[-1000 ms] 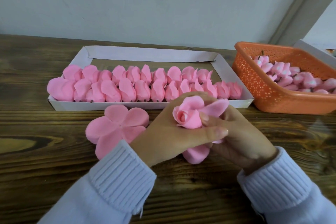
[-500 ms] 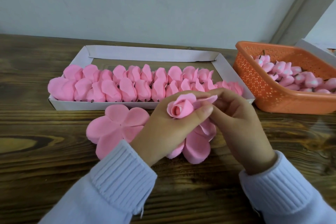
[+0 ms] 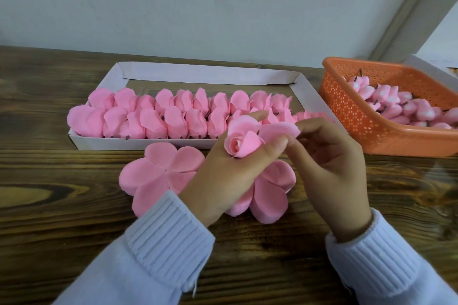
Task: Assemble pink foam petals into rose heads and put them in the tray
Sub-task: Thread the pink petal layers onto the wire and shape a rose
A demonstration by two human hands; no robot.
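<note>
Left hand (image 3: 223, 176) curls round a half-built rose head (image 3: 244, 142), held just in front of the near wall of the white cardboard tray (image 3: 205, 73). The bud's spiral centre faces left and towards the person, its axis tilted near level. Right hand (image 3: 329, 156) pinches the loose outer petal (image 3: 280, 130). Finished rose heads (image 3: 173, 119) lie in rows in the tray. On the bench (image 3: 49, 205) before the tray lies a flat five-petal foam blank (image 3: 161, 173); an orange basket (image 3: 359, 116) stands right of it.
</note>
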